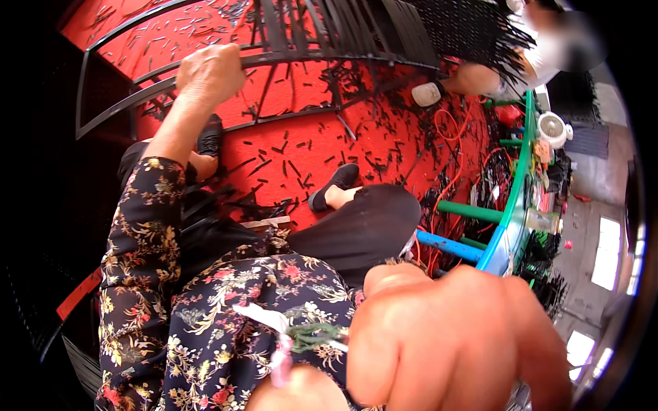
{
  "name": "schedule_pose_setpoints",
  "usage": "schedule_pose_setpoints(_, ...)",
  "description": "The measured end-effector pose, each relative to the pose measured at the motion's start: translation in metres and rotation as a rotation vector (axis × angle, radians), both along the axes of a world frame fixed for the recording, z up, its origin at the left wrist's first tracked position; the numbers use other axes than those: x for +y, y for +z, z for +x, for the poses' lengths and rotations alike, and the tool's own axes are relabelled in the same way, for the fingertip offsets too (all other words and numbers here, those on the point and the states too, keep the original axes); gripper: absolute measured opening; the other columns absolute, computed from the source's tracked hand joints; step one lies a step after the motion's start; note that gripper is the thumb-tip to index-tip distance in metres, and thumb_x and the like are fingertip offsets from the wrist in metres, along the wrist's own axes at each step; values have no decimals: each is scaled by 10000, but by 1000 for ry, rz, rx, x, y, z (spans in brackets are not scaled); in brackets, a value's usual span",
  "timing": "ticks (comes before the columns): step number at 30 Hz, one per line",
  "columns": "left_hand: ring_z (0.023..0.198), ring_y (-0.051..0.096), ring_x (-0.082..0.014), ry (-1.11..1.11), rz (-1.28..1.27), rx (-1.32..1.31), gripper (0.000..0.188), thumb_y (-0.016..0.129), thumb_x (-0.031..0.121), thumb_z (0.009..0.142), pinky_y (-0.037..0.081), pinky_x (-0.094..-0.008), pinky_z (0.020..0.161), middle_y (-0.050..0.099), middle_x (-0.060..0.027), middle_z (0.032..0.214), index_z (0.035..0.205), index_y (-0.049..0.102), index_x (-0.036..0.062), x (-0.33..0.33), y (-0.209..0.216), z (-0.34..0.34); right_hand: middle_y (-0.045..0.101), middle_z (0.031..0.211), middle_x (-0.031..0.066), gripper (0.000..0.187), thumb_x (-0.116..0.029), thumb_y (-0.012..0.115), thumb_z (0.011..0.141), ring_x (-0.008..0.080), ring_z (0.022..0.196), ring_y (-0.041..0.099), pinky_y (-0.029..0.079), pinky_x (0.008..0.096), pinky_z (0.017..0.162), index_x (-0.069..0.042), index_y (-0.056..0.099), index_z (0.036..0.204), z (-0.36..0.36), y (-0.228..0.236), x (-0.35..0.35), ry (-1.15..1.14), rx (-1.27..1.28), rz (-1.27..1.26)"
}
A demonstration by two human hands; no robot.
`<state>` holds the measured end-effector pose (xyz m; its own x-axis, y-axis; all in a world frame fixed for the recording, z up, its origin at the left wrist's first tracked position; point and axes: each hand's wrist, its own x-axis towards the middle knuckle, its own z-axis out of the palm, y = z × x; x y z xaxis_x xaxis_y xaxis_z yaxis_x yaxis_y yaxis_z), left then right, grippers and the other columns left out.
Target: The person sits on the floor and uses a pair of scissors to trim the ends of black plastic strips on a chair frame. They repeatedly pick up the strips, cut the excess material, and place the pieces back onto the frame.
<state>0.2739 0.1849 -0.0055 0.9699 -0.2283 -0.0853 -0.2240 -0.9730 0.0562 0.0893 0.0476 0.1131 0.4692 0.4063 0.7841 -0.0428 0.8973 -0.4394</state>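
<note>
The black frame [129, 106] was gripped, far left, by the left hand [210, 71]; the near right hand [456, 332] was curled, its hold hidden.

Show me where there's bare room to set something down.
Only small gaps: red floor between the two black shoes and the black frame, broken by scattered black scraps. It's crowded toward the green rail, where scraps thicken.

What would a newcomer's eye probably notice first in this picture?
Probably the right hand, blurred and very large at the lower right. Next, the bright red floor covering across the upper middle, strewn with short black strips. At the upper left, the left hand grips a bar of a black frame.
</note>
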Motion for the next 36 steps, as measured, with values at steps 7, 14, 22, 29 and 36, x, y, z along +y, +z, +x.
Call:
schedule_pose_setpoints(7,909,601,-334,-88,-40,-90,279,573,329,782,470,-449,769,642,-138,919,964,607,121,-13,-16,4,417,609,40,130,-171,502,877,129,398,347,251,286,381,-68,535,950,-35,12,-5,-215,-130,-318)
schedule_pose_setpoints(14,936,593,-337,-48,33,-74,308,580,342,785,464,-456,781,635,-138,957,996,602,119,-4,-13,6,432,619,38,158,-187,498,879,127,409,359,259,286,392,-66,513,980,-73,32,-34,-309,-384,-758)
schedule_pose_setpoints(22,945,589,-336,-53,61,-56,328,596,364,788,460,-459,789,632,-138,971,995,598,110,-11,-7,3,450,630,36,195,-205,492,880,125,422,373,269,285,404,-64,489,1014,-92,31,-43,-377,-408,-845)
schedule_pose_setpoints(29,953,586,-334,-34,75,-43,316,568,370,798,462,-453,781,631,-134,974,989,602,120,-9,-3,10,465,639,35,228,-221,487,881,123,434,385,277,285,415,-63,468,1044,-78,25,-47,-362,-357,-740)
schedule_pose_setpoints(36,941,590,-326,-5,134,-37,314,568,367,793,466,-437,782,635,-119,968,994,599,128,0,-1,10,480,649,33,263,-237,483,883,122,445,397,286,285,426,-61,447,1074,-39,-16,-63,-361,-50,-285)
